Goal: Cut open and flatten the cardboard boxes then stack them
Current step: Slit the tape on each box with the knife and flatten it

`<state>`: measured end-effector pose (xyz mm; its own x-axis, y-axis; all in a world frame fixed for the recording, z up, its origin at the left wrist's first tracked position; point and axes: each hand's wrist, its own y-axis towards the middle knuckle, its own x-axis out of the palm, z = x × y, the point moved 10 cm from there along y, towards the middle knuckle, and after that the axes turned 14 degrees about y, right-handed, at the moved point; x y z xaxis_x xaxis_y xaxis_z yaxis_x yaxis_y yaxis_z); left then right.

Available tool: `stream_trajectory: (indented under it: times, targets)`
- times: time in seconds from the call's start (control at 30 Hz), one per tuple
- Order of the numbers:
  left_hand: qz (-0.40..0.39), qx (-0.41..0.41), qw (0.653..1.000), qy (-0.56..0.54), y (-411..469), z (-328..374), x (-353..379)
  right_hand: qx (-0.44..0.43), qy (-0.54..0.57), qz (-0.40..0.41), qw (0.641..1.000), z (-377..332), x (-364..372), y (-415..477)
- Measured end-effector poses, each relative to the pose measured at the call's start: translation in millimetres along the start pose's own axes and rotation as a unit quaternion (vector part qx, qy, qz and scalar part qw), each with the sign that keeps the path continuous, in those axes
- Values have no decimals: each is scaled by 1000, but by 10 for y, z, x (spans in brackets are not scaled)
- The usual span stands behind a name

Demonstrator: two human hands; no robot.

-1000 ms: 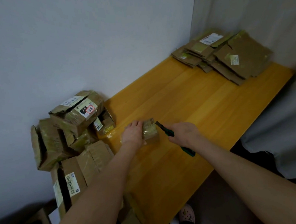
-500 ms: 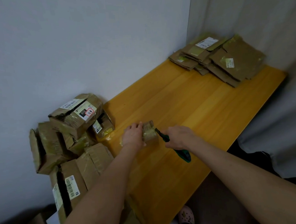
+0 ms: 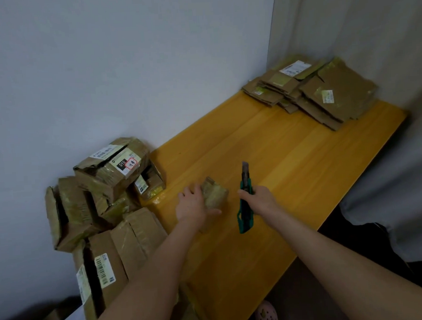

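My left hand clasped the small box steady for cutting; at its 3 o'clock, my right hand gripped the knife.

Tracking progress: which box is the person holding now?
The small taped box on the table, gripped by the left hand; the other boxes lie piled beside the wall, untouched.

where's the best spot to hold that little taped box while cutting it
Hold the small box by its left side, from the left, as the left hand does: it sits low on the table, leaving its right face open to the knife.
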<state>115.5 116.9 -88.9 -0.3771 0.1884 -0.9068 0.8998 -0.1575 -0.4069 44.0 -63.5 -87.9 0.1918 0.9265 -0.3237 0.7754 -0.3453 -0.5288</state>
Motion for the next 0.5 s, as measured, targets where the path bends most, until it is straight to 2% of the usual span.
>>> stream_trajectory:
  times: [0.07, 0.13, 0.2, 0.23, 0.33, 0.43, 0.5]
  targets:
    - [-5, -7, 1000, -8, -44, 13, 20, 33, 73, -19, 997, 62, 194, 9]
    - [-10, -10, 999, -35, -45, -21, 15, 55, 98, -41, 993, 93, 388, -4]
    - [-30, -15, 991, -131, -18, -102, 45, 61, 119, -56, 989, 85, 535, 4]
    - [-40, -26, 977, -208, 0, -163, 78, 58, 129, -57, 988, 63, 572, 14]
    - [-64, -68, 905, -416, -36, -348, 193, 46, 137, -42, 989, 2, 590, 68]
    - [-98, -89, 841, -525, -112, -406, 354, 44, 135, -48, 989, -17, 637, 87]
    - [-109, -88, 815, -562, -117, -391, 432, 44, 124, -44, 990, 6, 658, 97]
